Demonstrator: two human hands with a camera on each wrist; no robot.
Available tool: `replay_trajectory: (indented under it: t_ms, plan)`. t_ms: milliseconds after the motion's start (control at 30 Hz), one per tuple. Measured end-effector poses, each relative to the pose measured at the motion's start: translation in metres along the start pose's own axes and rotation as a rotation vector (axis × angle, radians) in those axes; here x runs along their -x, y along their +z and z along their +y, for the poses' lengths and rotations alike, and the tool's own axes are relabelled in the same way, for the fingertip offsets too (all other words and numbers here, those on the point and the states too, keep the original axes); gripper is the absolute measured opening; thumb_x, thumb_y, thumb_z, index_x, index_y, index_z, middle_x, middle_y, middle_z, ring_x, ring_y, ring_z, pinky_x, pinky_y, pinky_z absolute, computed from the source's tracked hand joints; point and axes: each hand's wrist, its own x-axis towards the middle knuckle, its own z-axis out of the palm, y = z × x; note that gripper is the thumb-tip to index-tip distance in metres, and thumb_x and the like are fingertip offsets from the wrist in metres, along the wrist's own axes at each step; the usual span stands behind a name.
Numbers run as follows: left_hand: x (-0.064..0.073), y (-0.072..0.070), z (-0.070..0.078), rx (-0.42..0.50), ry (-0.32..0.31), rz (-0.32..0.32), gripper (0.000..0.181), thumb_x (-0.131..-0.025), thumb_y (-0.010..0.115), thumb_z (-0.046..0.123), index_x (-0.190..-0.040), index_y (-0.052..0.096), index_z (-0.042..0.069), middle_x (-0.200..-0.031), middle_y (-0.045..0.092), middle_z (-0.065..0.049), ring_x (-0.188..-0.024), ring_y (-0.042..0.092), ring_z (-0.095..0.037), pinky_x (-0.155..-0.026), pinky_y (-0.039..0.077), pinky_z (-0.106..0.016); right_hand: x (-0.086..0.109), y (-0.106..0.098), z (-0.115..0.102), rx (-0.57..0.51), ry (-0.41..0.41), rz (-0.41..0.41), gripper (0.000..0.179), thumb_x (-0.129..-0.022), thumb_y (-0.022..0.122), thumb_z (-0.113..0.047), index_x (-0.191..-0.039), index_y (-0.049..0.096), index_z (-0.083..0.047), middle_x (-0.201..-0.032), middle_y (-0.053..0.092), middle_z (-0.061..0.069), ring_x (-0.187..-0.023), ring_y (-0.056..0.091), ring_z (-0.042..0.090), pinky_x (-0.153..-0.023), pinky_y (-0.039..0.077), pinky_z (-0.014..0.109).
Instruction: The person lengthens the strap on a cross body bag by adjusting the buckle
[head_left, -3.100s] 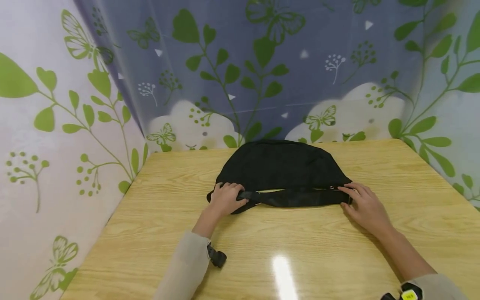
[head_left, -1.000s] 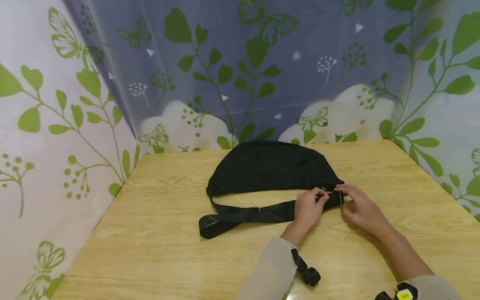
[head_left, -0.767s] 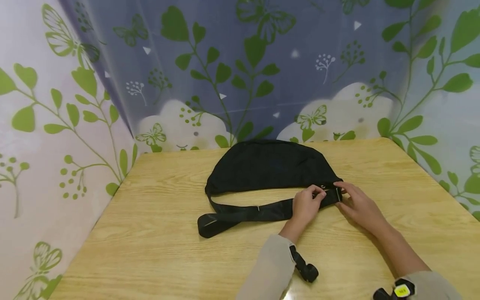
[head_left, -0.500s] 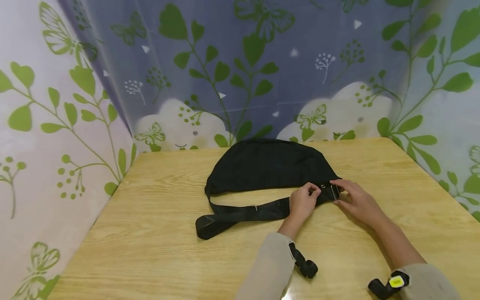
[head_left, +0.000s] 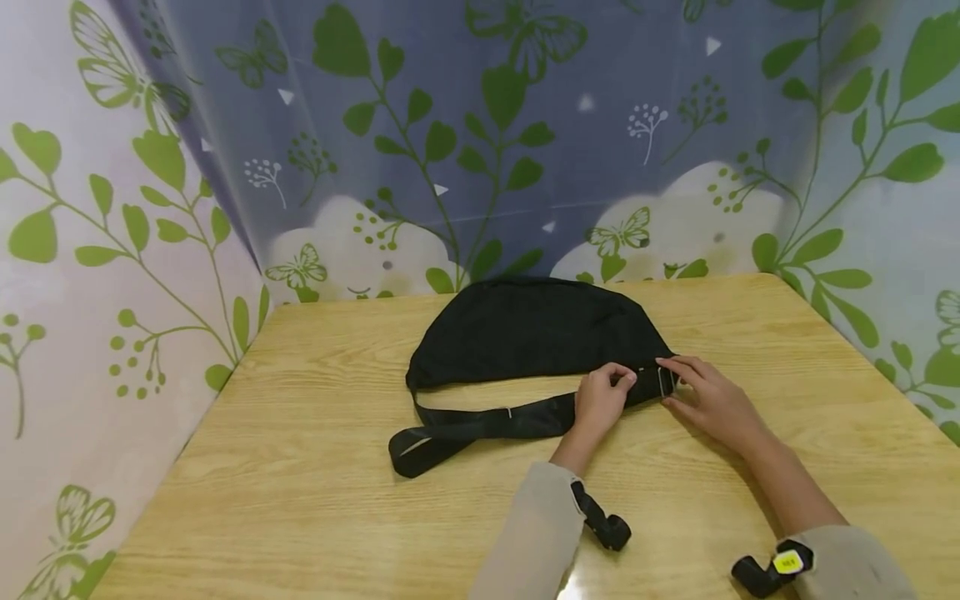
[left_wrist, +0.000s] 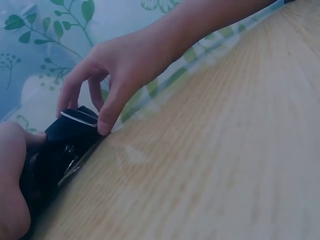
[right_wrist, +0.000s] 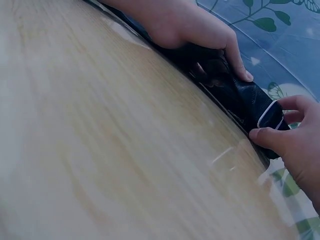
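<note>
The metal buckle [head_left: 662, 382] sits at the fingertips of the right hand [head_left: 716, 407], immediately to that hand's left, and governs the position. The right hand is the nearer of the two; the left hand [head_left: 602, 402] is a short way further left along the same strap [head_left: 543, 418]. The strap's long axis runs from the right hand leftward and slightly toward the person, passing at the left hand, past a second metal piece [head_left: 509, 412], to a folded loop [head_left: 426, 464] beyond the left hand on its left side.

Right hand: narrow grip, thumb at the buckle's near edge and fingers at its far edge, as both wrist views confirm. Left hand: fingers curled, thumb close to forefinger, holding the strap; the exact fingertip contact cannot be told.

The black bag [head_left: 540, 329] lies flat on the counter [head_left: 300, 517], beyond both hands, its long side roughly parallel to the strap. Its right corner is just beside the right hand's fingertips.
</note>
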Motion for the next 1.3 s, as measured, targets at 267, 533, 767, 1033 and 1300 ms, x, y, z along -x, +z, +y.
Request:
replay_trajectory:
  t_ms: [267,533,767,1033,1300]
  plan:
    - [0.001,-0.001,-0.005,-0.246,0.15,0.005,0.01,-0.088,0.062,0.027,-0.089,0.07,0.02,-0.084,0.061,0.01,-0.078,0.052,-0.007,-0.069,0.039,-0.02,0.0,0.003,0.002,0.062,-0.101,0.07,0.058,-0.092,0.042,-0.051,-0.12,0.058,-0.003,-0.1,0.052,0.015,-0.061,0.05,0.019,-0.044,0.04,0.03]
    - [0.006,-0.004,-0.006,-0.735,0.459,0.124,0.009,-0.085,0.066,0.032,-0.091,0.071,0.027,-0.092,0.054,0.008,-0.086,0.046,-0.009,-0.073,0.035,-0.02,-0.001,0.003,-0.002,0.082,-0.13,0.091,0.062,-0.091,0.04,-0.053,-0.113,0.061,0.001,-0.093,0.052,0.015,-0.052,0.043,0.014,-0.04,0.035,0.026]
    - [0.006,-0.004,-0.005,-0.671,0.475,0.075,0.009,-0.087,0.064,0.028,-0.093,0.069,0.023,-0.09,0.06,0.009,-0.082,0.05,-0.008,-0.073,0.038,-0.017,-0.001,0.005,-0.001,0.077,-0.161,0.109,0.063,-0.091,0.042,-0.053,-0.113,0.061,0.003,-0.095,0.054,0.016,-0.069,0.055,0.024,-0.051,0.046,0.037]
    - [0.006,0.006,-0.004,-0.544,0.43,0.14,0.007,-0.085,0.066,0.026,-0.089,0.071,0.021,-0.084,0.065,0.012,-0.073,0.052,-0.006,-0.067,0.039,-0.014,0.0,0.005,-0.001,0.061,-0.159,0.12,0.064,-0.091,0.043,-0.054,-0.114,0.061,0.003,-0.098,0.057,0.017,-0.083,0.058,0.032,-0.063,0.048,0.044]
    - [0.006,0.01,-0.003,-0.496,0.445,0.162,0.009,-0.085,0.066,0.028,-0.089,0.071,0.022,-0.083,0.065,0.013,-0.073,0.05,-0.005,-0.065,0.034,-0.014,-0.001,0.005,-0.002,0.051,-0.144,0.121,0.064,-0.09,0.043,-0.055,-0.113,0.061,0.001,-0.1,0.059,0.016,-0.085,0.058,0.033,-0.067,0.048,0.045]
